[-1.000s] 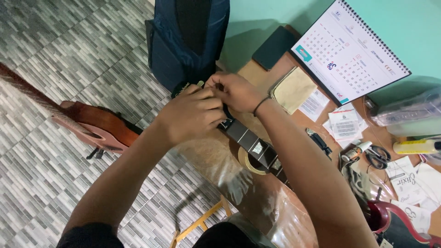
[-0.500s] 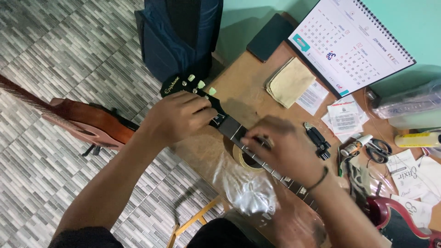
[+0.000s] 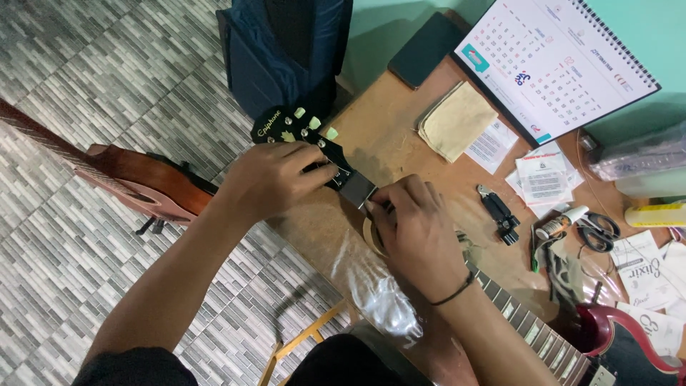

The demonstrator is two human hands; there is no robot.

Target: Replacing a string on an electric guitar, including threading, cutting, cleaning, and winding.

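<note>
Right hand moved up neck, left hand gripping guitar headstock

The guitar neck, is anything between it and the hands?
Nothing visible. The left hand grips the black headstock directly, and the right hand rests on the guitar neck near the nut, touching it.

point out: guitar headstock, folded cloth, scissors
guitar headstock (image 3: pixel 280 127), head view, on its black face beside the tuners.
folded cloth (image 3: pixel 457 120), head view, on the middle of the beige fabric.
scissors (image 3: pixel 599 232), head view, on the black handle loops.
</note>
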